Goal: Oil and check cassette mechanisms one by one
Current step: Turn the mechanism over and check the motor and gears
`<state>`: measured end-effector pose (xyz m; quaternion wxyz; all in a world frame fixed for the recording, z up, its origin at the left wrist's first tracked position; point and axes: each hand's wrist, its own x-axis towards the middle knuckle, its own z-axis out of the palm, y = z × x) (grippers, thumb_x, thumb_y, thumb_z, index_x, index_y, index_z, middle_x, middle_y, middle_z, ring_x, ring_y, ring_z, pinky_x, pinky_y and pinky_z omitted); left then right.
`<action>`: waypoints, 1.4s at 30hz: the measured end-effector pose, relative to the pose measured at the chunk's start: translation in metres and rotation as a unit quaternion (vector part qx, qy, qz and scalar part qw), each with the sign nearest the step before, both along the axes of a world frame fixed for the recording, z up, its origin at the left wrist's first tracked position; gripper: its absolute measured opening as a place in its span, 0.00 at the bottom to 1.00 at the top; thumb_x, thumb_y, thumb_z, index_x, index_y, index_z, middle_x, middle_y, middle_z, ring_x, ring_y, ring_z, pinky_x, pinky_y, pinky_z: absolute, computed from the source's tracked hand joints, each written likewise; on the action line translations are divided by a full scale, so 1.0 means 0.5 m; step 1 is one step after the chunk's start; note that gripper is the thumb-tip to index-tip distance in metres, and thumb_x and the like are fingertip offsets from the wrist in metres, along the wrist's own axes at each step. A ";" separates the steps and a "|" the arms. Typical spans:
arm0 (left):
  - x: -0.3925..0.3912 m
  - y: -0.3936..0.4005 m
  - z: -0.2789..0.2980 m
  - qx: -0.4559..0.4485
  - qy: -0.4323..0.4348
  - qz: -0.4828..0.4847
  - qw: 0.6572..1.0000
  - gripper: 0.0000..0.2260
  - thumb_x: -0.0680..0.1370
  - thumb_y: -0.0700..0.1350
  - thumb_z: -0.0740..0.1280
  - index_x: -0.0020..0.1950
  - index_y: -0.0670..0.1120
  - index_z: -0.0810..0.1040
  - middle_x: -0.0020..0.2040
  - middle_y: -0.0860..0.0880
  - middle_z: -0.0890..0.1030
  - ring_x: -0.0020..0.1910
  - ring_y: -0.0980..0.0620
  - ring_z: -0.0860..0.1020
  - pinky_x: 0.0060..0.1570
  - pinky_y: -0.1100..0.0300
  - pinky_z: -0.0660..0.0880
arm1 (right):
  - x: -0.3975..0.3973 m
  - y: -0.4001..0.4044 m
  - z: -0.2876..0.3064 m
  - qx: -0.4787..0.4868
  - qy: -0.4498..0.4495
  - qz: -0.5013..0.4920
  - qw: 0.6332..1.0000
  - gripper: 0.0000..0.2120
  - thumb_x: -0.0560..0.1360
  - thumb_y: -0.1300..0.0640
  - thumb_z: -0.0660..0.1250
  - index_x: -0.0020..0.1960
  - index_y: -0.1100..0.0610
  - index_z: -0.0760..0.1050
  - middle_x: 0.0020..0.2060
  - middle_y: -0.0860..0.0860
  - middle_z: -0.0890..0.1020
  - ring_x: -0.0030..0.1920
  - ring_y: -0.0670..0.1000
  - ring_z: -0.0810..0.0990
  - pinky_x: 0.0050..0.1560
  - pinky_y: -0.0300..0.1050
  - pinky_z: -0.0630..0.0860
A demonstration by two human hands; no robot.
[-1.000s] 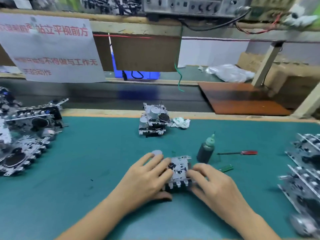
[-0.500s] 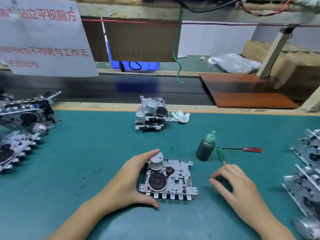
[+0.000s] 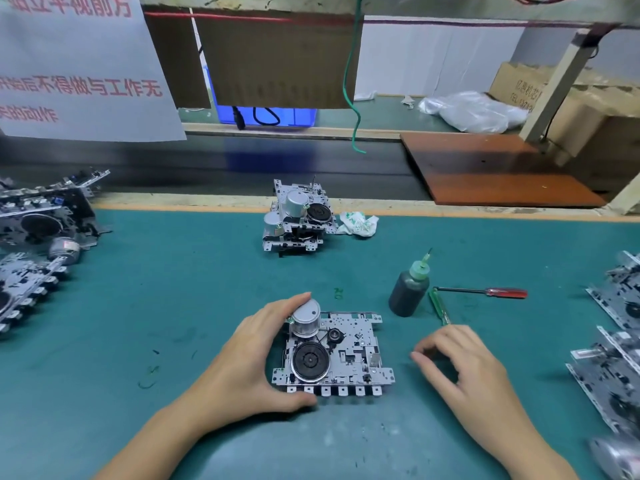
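A silver cassette mechanism [image 3: 349, 355] with a black flywheel and a round motor lies flat on the green mat [image 3: 173, 306] in front of me. My left hand [image 3: 256, 358] grips its left side, fingers curled over the motor and thumb at the front corner. My right hand [image 3: 460, 362] hovers just right of the mechanism, fingers loosely curled, holding nothing. A dark oil bottle [image 3: 408, 289] with a green nozzle stands upright behind my right hand. A green-handled tool [image 3: 438, 306] lies beside the bottle.
A red-handled screwdriver [image 3: 485, 292] lies right of the bottle. A stack of mechanisms [image 3: 298, 216] sits at the mat's far edge beside a crumpled rag [image 3: 358, 223]. More mechanisms are piled at the left [image 3: 34, 244] and right [image 3: 616, 341] edges.
A second ago both hands held the mechanism. The right hand has let go and drawn back to the right; the left hand keeps hold, with the mechanism now lying flywheel side up.
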<state>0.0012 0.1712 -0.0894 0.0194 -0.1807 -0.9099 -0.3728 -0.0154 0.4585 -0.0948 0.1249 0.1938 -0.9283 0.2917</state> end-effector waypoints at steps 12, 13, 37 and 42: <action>0.009 0.008 0.004 -0.035 0.022 0.007 0.999 0.47 0.62 0.63 0.73 0.72 0.70 0.47 0.68 0.74 0.57 0.65 0.73 0.59 0.63 0.77 0.55 | 0.010 -0.012 0.017 0.016 -0.006 0.006 1.000 0.14 0.74 0.42 0.58 0.45 0.51 0.77 0.42 0.41 0.75 0.47 0.40 0.70 0.50 0.31 0.66; 0.008 0.007 0.004 -0.035 0.019 0.003 0.999 0.48 0.61 0.64 0.73 0.72 0.71 0.45 0.67 0.75 0.57 0.65 0.73 0.59 0.63 0.77 0.54 | 0.013 -0.016 0.024 0.016 -0.001 0.016 1.000 0.15 0.74 0.42 0.59 0.47 0.52 0.77 0.44 0.42 0.76 0.48 0.40 0.71 0.51 0.32 0.66; -0.032 0.002 -0.004 0.299 -0.156 -0.033 0.941 0.52 0.60 0.73 0.71 0.76 0.54 0.54 0.73 0.54 0.66 0.71 0.61 0.65 0.71 0.61 0.60 | -0.067 -0.130 0.103 0.043 -0.189 0.205 0.959 0.41 0.59 0.42 0.77 0.69 0.48 0.68 0.58 0.37 0.79 0.58 0.40 0.77 0.56 0.34 0.71; -0.060 0.041 0.014 0.519 -0.371 -0.077 0.766 0.55 0.47 0.72 0.76 0.60 0.35 0.69 0.40 0.38 0.79 0.33 0.49 0.76 0.35 0.62 0.74 | -0.026 -0.157 0.101 -0.375 -0.458 0.350 0.726 0.29 0.63 0.37 0.74 0.59 0.52 0.79 0.54 0.46 0.82 0.58 0.45 0.78 0.59 0.40 0.74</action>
